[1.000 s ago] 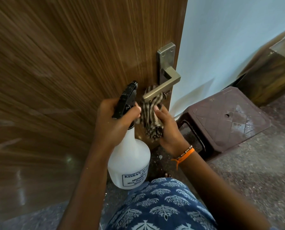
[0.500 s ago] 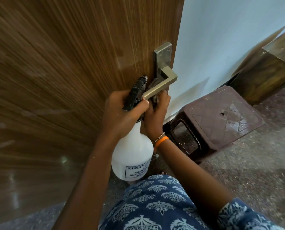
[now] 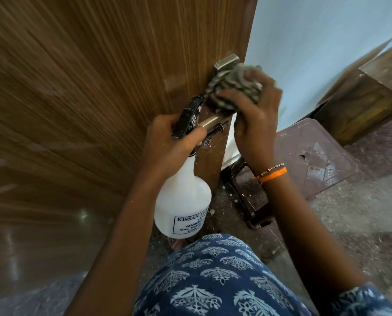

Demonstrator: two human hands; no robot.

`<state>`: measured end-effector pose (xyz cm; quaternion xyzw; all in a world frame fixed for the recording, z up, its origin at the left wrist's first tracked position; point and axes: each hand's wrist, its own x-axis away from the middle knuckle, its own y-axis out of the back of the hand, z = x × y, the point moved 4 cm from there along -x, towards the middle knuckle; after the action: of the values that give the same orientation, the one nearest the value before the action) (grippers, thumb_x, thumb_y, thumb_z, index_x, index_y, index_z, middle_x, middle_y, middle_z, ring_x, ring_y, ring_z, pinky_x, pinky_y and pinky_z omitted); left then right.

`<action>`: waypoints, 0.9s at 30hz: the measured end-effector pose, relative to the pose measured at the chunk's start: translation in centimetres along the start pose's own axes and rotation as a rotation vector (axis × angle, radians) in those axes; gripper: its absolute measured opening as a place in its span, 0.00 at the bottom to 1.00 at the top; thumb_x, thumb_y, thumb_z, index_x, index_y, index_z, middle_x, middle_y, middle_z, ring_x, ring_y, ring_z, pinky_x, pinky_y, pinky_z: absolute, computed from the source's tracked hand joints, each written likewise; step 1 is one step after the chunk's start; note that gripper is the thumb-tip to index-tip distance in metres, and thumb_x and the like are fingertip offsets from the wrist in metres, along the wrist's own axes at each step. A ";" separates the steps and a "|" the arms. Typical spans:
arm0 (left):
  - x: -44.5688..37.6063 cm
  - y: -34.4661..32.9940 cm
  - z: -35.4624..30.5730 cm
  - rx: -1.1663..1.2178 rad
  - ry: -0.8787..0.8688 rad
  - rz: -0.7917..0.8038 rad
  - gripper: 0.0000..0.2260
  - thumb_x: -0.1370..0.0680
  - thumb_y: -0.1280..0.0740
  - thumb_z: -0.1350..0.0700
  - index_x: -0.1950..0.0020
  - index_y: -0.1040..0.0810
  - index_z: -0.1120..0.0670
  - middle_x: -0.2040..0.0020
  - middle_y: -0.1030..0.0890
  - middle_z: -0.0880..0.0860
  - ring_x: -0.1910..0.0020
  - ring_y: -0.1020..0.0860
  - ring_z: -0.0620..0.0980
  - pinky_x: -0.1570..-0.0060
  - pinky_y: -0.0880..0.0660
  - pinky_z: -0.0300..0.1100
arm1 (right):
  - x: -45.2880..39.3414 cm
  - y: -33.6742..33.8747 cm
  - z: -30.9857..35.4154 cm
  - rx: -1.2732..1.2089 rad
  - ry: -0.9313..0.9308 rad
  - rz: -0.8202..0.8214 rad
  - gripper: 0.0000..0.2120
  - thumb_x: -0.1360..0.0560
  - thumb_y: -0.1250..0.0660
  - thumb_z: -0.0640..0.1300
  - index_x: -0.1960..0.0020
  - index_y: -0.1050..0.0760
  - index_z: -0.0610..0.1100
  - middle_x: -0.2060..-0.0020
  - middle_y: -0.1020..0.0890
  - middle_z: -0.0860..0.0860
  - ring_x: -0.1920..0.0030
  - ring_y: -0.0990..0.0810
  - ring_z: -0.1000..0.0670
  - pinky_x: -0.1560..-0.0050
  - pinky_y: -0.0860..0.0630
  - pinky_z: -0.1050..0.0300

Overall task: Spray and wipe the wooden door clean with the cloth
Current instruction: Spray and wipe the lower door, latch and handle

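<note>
The wooden door [image 3: 94, 92] fills the left half of the view, its edge running down the middle. My right hand [image 3: 256, 119] presses a bunched striped cloth [image 3: 233, 87] over the metal door handle plate [image 3: 227, 62] near the door's edge; the lever [image 3: 209, 121] shows below the cloth. My left hand [image 3: 167, 142] grips the neck of a white spray bottle [image 3: 183, 201] with a black trigger head [image 3: 189, 117], held just left of the lever and close to the door.
A brown plastic stool [image 3: 311, 156] stands on the speckled floor right of the door. Behind it are a pale blue wall [image 3: 316, 42] and a wooden piece of furniture [image 3: 368, 96]. My blue patterned clothing [image 3: 213, 277] fills the bottom.
My right hand has carried the cloth up from below the lever onto the handle plate. The spray bottle in my left hand has barely shifted.
</note>
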<state>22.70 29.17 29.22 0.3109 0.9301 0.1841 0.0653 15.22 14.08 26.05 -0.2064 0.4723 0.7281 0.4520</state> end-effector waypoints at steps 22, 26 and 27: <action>0.2 -1.3 -1.5 -0.010 -0.059 0.022 0.16 0.33 0.35 0.51 0.59 0.20 0.65 0.63 0.19 0.65 0.57 0.21 0.62 0.51 0.24 0.57 | -1.3 -0.1 -4.7 -0.454 -0.535 -0.101 0.19 0.29 0.43 0.27 0.49 0.24 0.47 0.49 0.28 0.43 0.47 0.27 0.50 0.43 0.27 0.57; 0.1 -1.7 -1.3 -0.033 -0.053 0.036 0.16 0.33 0.35 0.50 0.60 0.20 0.65 0.63 0.20 0.63 0.58 0.21 0.59 0.53 0.25 0.54 | -3.4 -0.2 -1.7 -0.443 -0.132 -0.056 0.21 0.31 0.41 0.24 0.48 0.22 0.44 0.45 0.31 0.43 0.39 0.30 0.47 0.36 0.29 0.50; 0.0 -1.7 -1.3 -0.037 -0.052 0.036 0.16 0.33 0.35 0.50 0.61 0.20 0.64 0.63 0.20 0.63 0.59 0.22 0.58 0.54 0.25 0.53 | -3.6 -0.7 -1.8 -0.437 -0.095 -0.038 0.20 0.31 0.41 0.23 0.49 0.21 0.42 0.44 0.31 0.43 0.38 0.31 0.47 0.35 0.29 0.50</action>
<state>21.42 27.53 29.71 0.3311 0.9188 0.1942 0.0918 17.42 10.98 27.49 -0.2738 0.2775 0.8133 0.4319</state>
